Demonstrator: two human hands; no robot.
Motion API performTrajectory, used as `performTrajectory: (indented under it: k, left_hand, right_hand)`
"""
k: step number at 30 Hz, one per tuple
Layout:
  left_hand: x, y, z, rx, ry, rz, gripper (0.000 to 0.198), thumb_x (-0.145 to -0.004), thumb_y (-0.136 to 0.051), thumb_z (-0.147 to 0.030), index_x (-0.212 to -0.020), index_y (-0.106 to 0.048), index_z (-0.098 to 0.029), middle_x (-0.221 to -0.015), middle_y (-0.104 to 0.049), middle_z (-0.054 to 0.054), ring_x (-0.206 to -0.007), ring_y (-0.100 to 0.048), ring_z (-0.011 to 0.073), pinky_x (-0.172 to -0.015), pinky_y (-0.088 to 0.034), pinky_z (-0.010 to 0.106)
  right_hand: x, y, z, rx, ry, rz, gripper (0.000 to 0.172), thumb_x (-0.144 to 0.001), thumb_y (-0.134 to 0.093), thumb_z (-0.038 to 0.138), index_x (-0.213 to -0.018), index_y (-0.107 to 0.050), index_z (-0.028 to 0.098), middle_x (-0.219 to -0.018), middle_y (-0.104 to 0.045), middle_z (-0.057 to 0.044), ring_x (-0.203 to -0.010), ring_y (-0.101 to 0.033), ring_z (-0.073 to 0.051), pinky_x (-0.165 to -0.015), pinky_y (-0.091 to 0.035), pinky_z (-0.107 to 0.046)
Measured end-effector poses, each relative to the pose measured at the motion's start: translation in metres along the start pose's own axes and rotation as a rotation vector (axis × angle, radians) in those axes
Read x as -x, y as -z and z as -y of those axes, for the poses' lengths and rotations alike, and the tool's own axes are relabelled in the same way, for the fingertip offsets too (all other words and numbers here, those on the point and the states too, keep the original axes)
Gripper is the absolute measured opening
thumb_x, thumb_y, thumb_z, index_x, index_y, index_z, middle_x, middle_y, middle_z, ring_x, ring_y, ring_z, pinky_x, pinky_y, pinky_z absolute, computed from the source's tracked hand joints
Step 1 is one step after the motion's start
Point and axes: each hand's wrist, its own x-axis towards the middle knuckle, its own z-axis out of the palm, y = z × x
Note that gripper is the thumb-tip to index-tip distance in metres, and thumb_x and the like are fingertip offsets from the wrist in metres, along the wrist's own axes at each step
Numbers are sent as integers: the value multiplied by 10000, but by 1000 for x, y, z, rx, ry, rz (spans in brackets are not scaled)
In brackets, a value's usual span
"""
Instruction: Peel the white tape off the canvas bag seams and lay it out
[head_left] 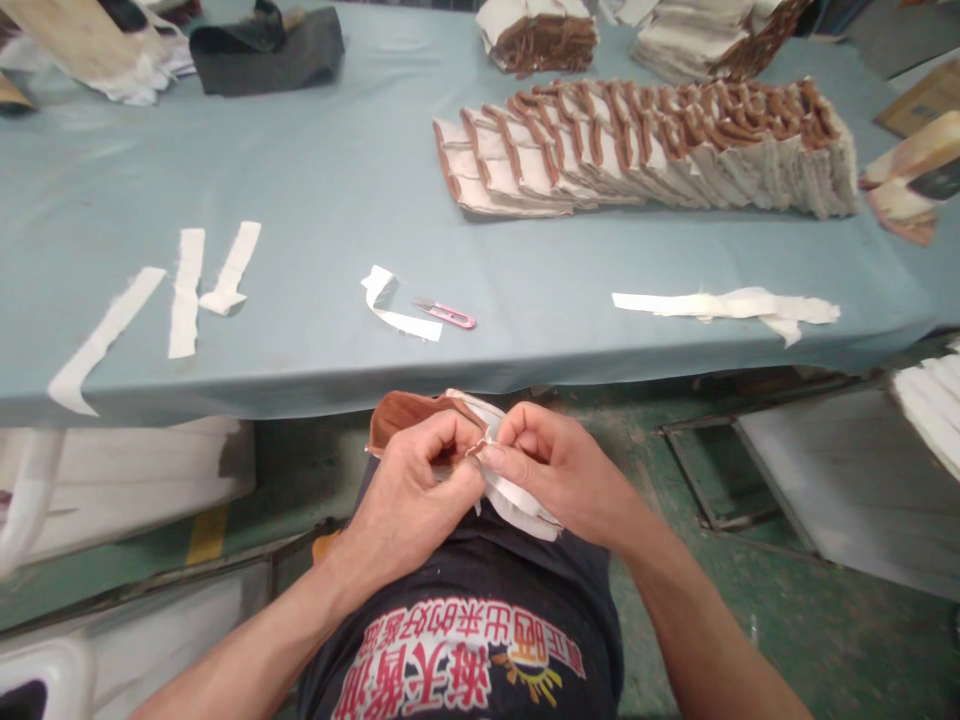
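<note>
Green floor [667, 640], worn and scuffed, shows under and in front of a long bench [315, 190] covered in smooth blue-grey sheeting that hangs over the near edge. One yellow mark [206, 535] is painted on the floor at the left, next to a pale bin [165, 490]; at the right stands a metal frame [712, 500] with a pale panel [825, 490] against it.

In the head view, three white strips [187, 290] lie apart from one another at the left of the bench. One more strip [409, 322], curled, lies just beside one pair of pink snips [454, 315]. Farther right is a flat bundle of white strips [739, 303], overlapping so that their number cannot be told. Behind it runs one long fanned row of brown-and-white pieces [645, 150], too crowded to count, with two smaller piles [540, 35] beyond. One dark cloth [266, 60] sits at the far left.

One brown-and-white cloth piece [405, 420] is held over the person's lap, off the bench, before a dark printed apron [585, 600]. The left hand [420, 490] and the right hand [566, 465] nearly meet, the fingers of each pinching its edge.
</note>
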Motion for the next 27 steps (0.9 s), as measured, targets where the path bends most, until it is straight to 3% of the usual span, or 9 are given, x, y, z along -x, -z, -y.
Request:
performTrajectory:
  k: [9,15,21,25,27]
  left_hand:
    - [-1,-3,4,89,-19,6,108,-732,-519,-159,-634,-489,-193,-642,-486,-41,-602,-415,105,-547,-345,223]
    - [-10,4,-3,221,-21,201,84,-702,-506,-163,-631,-471,-192,-619,-434,-62,-552,-339,79,-506,-286,214]
    - [-15,12,-6,269,109,342,55,-717,-561,-193,-686,-516,-183,-610,-420,-66,-530,-319,72,-478,-241,204]
    - [-18,17,-14,170,126,384,26,-737,-567,-178,-715,-569,-164,-677,-497,-35,-574,-375,82,-501,-284,200]
    - [-20,19,-21,150,105,429,45,-754,-565,-181,-726,-591,-157,-686,-511,-29,-578,-388,86,-508,-300,203]
  right_hand:
    - [-22,11,-14,-286,-115,342,584,-728,-854,668,-814,-553,174,-673,-517,68,-566,-398,-72,-531,-303,-195]
    - [-19,12,-23,-314,-39,388,563,-798,-796,678,-829,-560,168,-713,-534,48,-592,-428,-83,-570,-343,-211]
    - [-4,12,-9,-87,165,165,494,-929,-640,626,-721,-479,209,-624,-432,74,-549,-362,-86,-511,-302,-215]
    - [7,16,0,305,287,-149,244,-1002,-522,328,-790,-559,215,-679,-620,26,-616,-561,-127,-603,-425,-249]
    - [15,19,9,412,384,-330,95,-975,-562,289,-925,-613,226,-799,-737,-10,-721,-673,-163,-700,-508,-286]
